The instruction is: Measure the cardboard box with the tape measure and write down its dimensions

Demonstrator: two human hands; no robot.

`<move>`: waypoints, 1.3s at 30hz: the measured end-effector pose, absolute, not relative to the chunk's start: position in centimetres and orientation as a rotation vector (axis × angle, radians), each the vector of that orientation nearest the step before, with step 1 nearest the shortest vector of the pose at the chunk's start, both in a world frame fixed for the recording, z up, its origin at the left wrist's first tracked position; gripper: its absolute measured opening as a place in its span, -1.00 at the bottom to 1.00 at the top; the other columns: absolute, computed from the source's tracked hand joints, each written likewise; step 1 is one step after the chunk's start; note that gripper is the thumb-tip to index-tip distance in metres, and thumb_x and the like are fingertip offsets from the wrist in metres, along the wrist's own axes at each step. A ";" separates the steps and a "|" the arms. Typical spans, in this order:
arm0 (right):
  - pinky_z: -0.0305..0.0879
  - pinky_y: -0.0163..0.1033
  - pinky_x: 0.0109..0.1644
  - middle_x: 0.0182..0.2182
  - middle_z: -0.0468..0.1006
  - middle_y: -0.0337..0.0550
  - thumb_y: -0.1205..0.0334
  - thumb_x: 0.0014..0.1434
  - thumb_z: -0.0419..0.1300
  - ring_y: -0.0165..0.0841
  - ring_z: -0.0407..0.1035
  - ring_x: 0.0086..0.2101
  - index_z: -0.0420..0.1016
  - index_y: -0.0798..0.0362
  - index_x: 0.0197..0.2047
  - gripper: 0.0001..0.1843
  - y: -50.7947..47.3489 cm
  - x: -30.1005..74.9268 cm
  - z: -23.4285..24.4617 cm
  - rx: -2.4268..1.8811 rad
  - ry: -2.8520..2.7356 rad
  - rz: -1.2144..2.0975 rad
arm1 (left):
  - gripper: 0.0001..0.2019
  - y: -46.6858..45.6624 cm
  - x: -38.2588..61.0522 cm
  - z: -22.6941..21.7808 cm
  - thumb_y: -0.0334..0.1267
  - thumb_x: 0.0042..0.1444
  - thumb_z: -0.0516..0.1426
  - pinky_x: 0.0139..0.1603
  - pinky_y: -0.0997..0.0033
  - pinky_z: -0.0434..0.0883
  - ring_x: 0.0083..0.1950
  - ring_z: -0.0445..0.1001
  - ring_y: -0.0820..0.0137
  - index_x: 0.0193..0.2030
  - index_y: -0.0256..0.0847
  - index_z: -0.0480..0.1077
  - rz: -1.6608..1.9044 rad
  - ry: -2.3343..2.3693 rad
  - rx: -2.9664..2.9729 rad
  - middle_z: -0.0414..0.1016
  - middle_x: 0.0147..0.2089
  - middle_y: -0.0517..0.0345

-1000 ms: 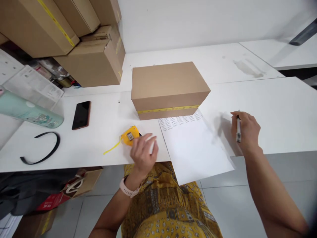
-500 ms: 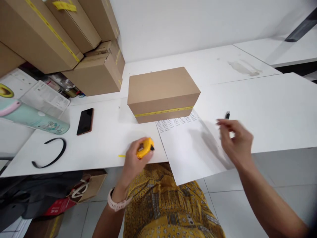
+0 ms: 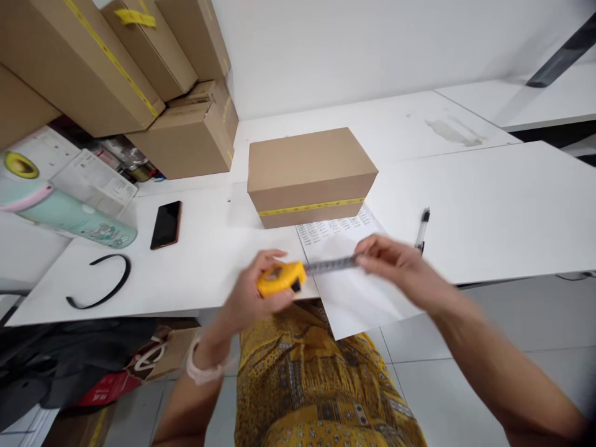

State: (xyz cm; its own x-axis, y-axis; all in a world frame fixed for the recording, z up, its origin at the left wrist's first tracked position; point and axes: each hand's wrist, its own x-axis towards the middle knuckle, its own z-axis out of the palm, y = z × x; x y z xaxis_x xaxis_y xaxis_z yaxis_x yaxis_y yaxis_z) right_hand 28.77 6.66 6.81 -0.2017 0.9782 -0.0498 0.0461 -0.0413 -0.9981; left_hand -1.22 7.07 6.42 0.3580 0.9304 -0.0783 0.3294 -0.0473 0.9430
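My left hand grips a yellow tape measure just above the table's front edge. A short stretch of its blade is pulled out to the right, and the fingers of my right hand pinch the blade's end. Beneath lies a sheet of paper with rows of handwriting at its top, its lower part hanging past the table edge. A closed cardboard box with yellow tape along its front stands behind my hands, over the paper's top edge. To the right of my right hand lies a pen.
On the left of the white table are a phone, a black headband and a mint-green bottle lying tilted. Stacked cardboard boxes fill the back left. A dark bar slants at the far right.
My right hand has moved left from beside the pen to the tape measure, and the blade is now drawn out between both hands. The pen lies uncovered on the table.
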 end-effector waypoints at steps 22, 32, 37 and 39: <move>0.48 -0.03 0.04 0.11 0.50 0.01 0.13 0.35 0.22 -0.24 0.47 -0.03 0.44 0.03 0.19 -0.62 28.9 30.2 9.0 -1.415 -0.943 1.101 | -0.61 30.9 -7.5 13.8 0.05 -0.21 0.34 -0.47 0.42 0.26 -0.31 0.50 0.30 -0.34 -0.21 0.50 0.990 1.392 1.480 0.60 -0.30 0.05; 0.41 -0.28 -0.45 -0.20 0.60 -0.11 0.31 0.12 0.32 -0.31 0.47 -0.36 0.43 -0.03 0.09 -0.55 29.2 29.9 8.5 -1.406 -0.861 1.116 | -0.66 31.2 -6.9 13.4 0.04 -0.11 0.28 -0.46 0.40 0.22 -0.31 0.49 0.31 -0.33 -0.19 0.50 0.964 1.387 1.499 0.61 -0.28 0.02; 0.45 -0.22 -0.42 -0.36 0.61 -0.11 0.17 0.19 0.25 -0.28 0.47 -0.43 0.49 0.03 -0.11 -0.80 28.6 29.8 8.5 -1.374 -0.839 1.271 | -0.67 31.1 -7.1 13.3 0.05 -0.10 0.28 -0.44 0.37 0.20 -0.33 0.48 0.30 -0.33 -0.17 0.49 0.965 1.421 1.505 0.59 -0.34 0.04; 0.46 -0.19 -0.41 -0.41 0.60 -0.09 0.10 0.22 0.23 -0.24 0.47 -0.44 0.49 0.06 -0.15 -0.78 28.3 29.8 8.7 -1.377 -0.793 1.376 | -0.67 31.0 -7.0 13.4 0.05 -0.09 0.28 -0.43 0.36 0.21 -0.33 0.48 0.29 -0.33 -0.17 0.48 0.964 1.438 1.506 0.59 -0.35 0.05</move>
State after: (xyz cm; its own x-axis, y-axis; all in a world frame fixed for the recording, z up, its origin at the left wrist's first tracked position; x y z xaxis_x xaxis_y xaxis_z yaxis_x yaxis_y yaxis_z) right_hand 29.83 28.33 8.66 0.1401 0.9368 -0.3207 -0.1921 -0.2920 -0.9369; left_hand -7.04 31.01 13.39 0.0541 0.9985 -0.0114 0.3689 -0.0094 0.9294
